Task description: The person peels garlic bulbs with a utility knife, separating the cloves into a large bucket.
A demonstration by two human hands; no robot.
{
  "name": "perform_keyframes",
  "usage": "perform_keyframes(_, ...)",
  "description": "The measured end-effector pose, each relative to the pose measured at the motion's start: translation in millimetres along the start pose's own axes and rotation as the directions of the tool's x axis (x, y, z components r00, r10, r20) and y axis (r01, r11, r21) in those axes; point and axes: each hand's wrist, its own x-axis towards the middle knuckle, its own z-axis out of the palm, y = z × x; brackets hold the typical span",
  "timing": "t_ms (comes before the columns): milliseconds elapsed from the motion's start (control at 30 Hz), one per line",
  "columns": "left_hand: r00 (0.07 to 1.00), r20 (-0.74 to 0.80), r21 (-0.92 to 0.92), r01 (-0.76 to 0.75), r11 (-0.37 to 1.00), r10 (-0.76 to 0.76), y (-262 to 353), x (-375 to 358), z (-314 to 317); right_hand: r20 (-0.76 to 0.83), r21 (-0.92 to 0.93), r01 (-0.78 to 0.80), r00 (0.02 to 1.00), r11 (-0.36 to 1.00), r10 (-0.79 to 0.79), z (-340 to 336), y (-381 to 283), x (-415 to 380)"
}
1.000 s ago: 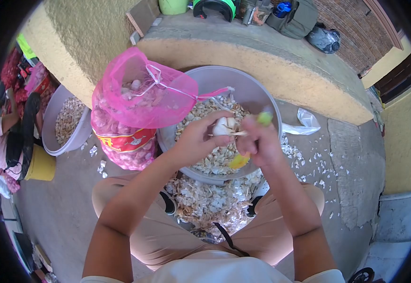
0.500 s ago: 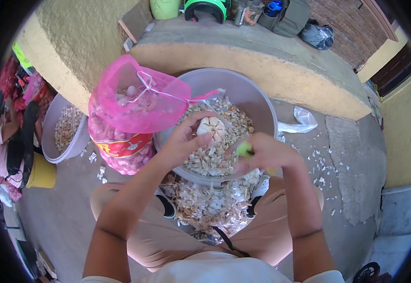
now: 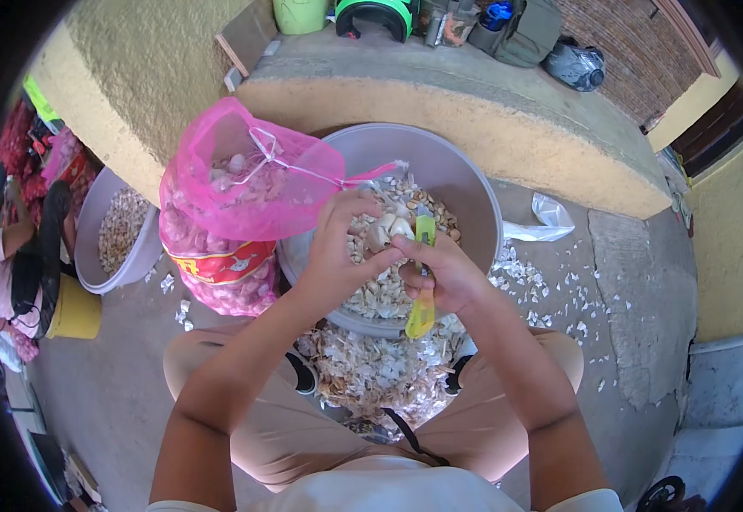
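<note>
A garlic bulb (image 3: 386, 230) rests in the fingers of my left hand (image 3: 342, 247), above a large grey tub (image 3: 467, 175). My right hand (image 3: 446, 271) is closed around a yellow-green box cutter (image 3: 421, 317), with its thumb tip against the bulb. The cutter stands roughly upright between the fingers; its blade cannot be made out. Loose garlic cloves (image 3: 377, 297) fill the bottom of the tub beneath both hands. Left of the tub stands a pink mesh sack (image 3: 230, 192) of garlic, tied with white string.
Garlic skins (image 3: 371, 367) are heaped between my legs, and scraps lie on the floor at right. At left a person (image 3: 17, 256) sits near another tub of cloves (image 3: 122, 235) and a yellow bucket (image 3: 77, 309). A concrete ledge (image 3: 448, 111) runs behind the tub.
My right hand has moved left and up to the bulb, and the cutter in it now points upright. My left fingers have shifted around the bulb, which looks turned and partly opened.
</note>
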Motion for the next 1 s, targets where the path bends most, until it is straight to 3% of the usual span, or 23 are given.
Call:
perform_keyframes(67, 0.999, 0.014, 0.118, -0.034, 0.992, 0.032, -0.5, 0.6, -3.8, -0.023, 0.044, -0.008, 1.000, 0.999, 0.009, 0.9, 3.3, 1.4)
perform_keyframes(167, 0.993, 0.074, 0.020, 0.089, 0.996, -0.090, 7.8, 3.3, -9.0, 0.013, 0.082, 0.016, 1.000, 0.996, -0.018, -0.9, 2.7, 2.5)
perform_keyframes(267, 0.996, 0.060, -0.031, 0.063, 0.998, -0.061, 2.5, 3.6, -10.7, -0.021, 0.010, 0.020, 1.000, 1.000, -0.019, -1.4, 4.1, 4.5)
perform_keyframes(367, 0.985, 0.077, 0.196, -0.169, 0.966, 0.157, 2.4, 4.5, -13.1, -0.021, -0.003, 0.037, 0.999, 0.999, -0.037, 1.1, 4.0, 3.9)
perform_keyframes(467, 0.984, 0.056, 0.308, -0.176, 0.935, 0.167, 2.3, 1.6, -10.6, -0.032, -0.015, 0.058, 0.998, 0.998, -0.059, 4.5, 5.3, 4.7)
perform_keyframes(567, 0.994, -0.033, 0.031, 0.104, 0.994, -0.103, 9.3, -0.3, -3.1, -0.029, 0.011, 0.081, 0.996, 0.997, -0.080, 4.1, 7.6, 6.2)
perform_keyframes(667, 0.988, -0.053, 0.000, 0.147, 0.989, -0.147, 4.2, -1.8, -2.8, -0.008, 0.057, 0.116, 0.993, 0.992, -0.116, 4.5, 9.0, 7.4)
perform_keyframes(767, 0.930, 0.025, -0.029, 0.368, 0.930, -0.367, -3.6, -1.5, -9.4, -0.023, 0.113, 0.125, 0.992, 0.986, -0.123, 4.3, 10.8, 6.7)
perform_keyframes(867, 0.792, 0.055, -0.548, 0.533, 0.644, -0.608, -2.6, 7.4, -18.8, 0.040, 0.156, 0.093, 0.994, 0.983, -0.100, 4.6, 7.5, 3.6)
perform_keyframes(967, 0.848, 0.153, -0.393, 0.523, 0.756, -0.507, 2.9, 5.1, -23.5, 0.045, 0.126, 0.105, 0.993, 0.987, -0.111, 1.2, 7.6, 2.4)
perform_keyframes(1000, 0.859, 0.166, -0.417, 0.507, 0.755, -0.485, 2.3, 3.7, -21.6, 0.053, 0.119, 0.093, 0.994, 0.989, -0.099, -0.1, 7.1, 2.0)
